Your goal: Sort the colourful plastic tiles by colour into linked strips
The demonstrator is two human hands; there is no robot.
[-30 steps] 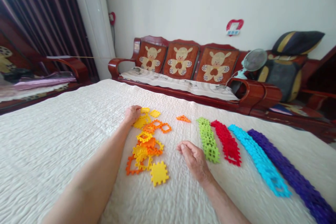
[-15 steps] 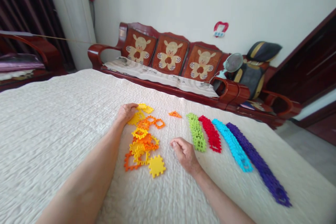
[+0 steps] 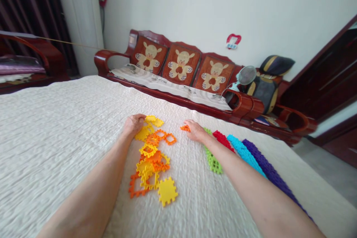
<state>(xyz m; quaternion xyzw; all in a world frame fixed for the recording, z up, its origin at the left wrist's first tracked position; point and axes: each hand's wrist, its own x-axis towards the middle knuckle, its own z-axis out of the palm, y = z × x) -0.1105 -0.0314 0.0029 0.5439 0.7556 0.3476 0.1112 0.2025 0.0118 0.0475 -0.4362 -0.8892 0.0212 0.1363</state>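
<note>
My left hand (image 3: pixel 135 124) is closed at the far end of a loose pile of yellow and orange toothed plastic building pieces. Its fingertips pinch the edge of a yellow building piece (image 3: pixel 150 118). To the right, my right hand (image 3: pixel 195 131) has its fingers on a small orange triangular building piece (image 3: pixel 185 128), which lies apart from the pile. An orange square frame piece (image 3: pixel 170 139) lies between the hands. Nearest to me is a solid yellow square piece (image 3: pixel 167 191).
On the right, partly behind my forearm, lie rows of joined pieces: green (image 3: pixel 214 164), red (image 3: pixel 223 139), light blue (image 3: pixel 245 153) and purple (image 3: pixel 267 167). They rest on a white quilted cover (image 3: pixel 69 126). Beyond stand a wooden sofa (image 3: pixel 167 90) and a small fan (image 3: pixel 247 75).
My right hand has moved forward from beside the green row to the orange triangular piece and taken hold of it. My left hand stays at the yellow piece. The view has tipped slightly upward.
</note>
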